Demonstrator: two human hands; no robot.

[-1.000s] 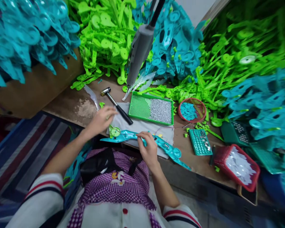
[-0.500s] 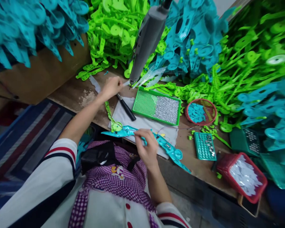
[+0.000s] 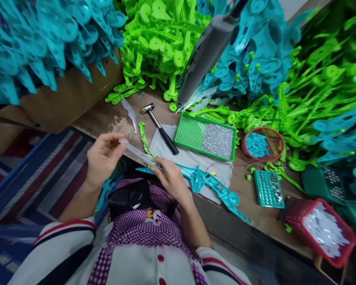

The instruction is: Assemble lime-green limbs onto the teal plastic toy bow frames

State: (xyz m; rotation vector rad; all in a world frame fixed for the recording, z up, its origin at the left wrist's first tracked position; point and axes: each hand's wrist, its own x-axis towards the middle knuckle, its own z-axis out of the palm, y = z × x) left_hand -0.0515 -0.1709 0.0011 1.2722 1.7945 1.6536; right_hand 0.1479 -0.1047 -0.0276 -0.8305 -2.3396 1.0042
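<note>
A clear, narrow plastic strip spans the gap between my two hands. My left hand pinches its left end. My right hand closes around the other end, above a long blue plastic part lying along the table's front edge. A light-green arm piece rests behind the strip, its lower end partly hidden. Past it lies a hammer with a black handle on a grey cloth. Another clear, curved strip lies on the wood at the left.
A dark electric screwdriver hangs over a green tray of small metal pins. To the right are a red basket of blue pieces, a teal tray and a red bin. Piled green parts line the back.
My left hand has come back from beneath the screwdriver with a clear strip, toward my body. My right hand has moved left from the blue part and now holds the strip's other end.
</note>
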